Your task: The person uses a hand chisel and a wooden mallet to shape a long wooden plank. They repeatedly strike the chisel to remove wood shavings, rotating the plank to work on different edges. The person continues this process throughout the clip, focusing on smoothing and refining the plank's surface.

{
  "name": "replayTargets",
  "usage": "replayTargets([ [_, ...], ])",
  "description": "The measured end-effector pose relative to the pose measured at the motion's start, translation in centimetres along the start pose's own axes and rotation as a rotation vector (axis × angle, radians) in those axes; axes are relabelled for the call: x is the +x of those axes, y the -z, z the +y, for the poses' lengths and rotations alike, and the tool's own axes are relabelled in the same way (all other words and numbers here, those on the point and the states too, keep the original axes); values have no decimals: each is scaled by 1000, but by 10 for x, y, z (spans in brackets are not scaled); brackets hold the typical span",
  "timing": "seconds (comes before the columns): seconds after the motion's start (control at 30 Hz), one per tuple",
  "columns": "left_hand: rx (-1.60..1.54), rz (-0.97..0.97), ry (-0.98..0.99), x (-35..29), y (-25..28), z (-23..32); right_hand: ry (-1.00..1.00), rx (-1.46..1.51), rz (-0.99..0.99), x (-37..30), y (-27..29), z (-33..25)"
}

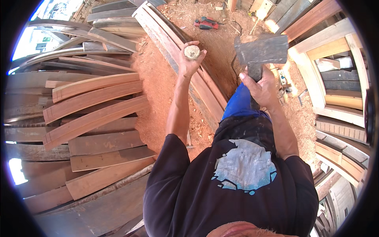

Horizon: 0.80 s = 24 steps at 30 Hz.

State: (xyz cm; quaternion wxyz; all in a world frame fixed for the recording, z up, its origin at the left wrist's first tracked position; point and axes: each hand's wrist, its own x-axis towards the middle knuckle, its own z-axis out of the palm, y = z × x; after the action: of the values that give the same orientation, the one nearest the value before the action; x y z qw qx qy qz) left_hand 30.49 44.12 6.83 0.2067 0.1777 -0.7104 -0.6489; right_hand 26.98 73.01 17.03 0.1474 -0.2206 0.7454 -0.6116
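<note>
My left hand (pixel 188 65) is closed around an upright tool handle with a round, pale, worn end (pixel 192 52). The rest of that tool is hidden beneath the hand. It is held over long reddish timber pieces (pixel 206 93) that run diagonally away from me. In my right hand (pixel 262 89) is a mallet with a broad, dark, block-shaped head (pixel 263 49), raised to the right of the left hand. The fingers wrap its short dark handle (pixel 255 72), and the head is apart from the pale handle end.
Stacked boards, some curved (pixel 94 100), fill the left side. A red power tool (pixel 207 23) lies on the sawdust-covered ground (pixel 158 87) ahead. At the right stand a pale wooden frame (pixel 319 85) and more timber. Near my right forearm are a power strip (pixel 282 77) and cables.
</note>
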Motion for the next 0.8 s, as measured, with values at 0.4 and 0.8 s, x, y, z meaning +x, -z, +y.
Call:
replayTargets([
  [0.4,24,-136,60,-24,9,-46,107,-52,15,14,5,-36],
  [0.8,162,-246,-175,-75,-2,-27,123,-720,-374,28,-49,25],
])
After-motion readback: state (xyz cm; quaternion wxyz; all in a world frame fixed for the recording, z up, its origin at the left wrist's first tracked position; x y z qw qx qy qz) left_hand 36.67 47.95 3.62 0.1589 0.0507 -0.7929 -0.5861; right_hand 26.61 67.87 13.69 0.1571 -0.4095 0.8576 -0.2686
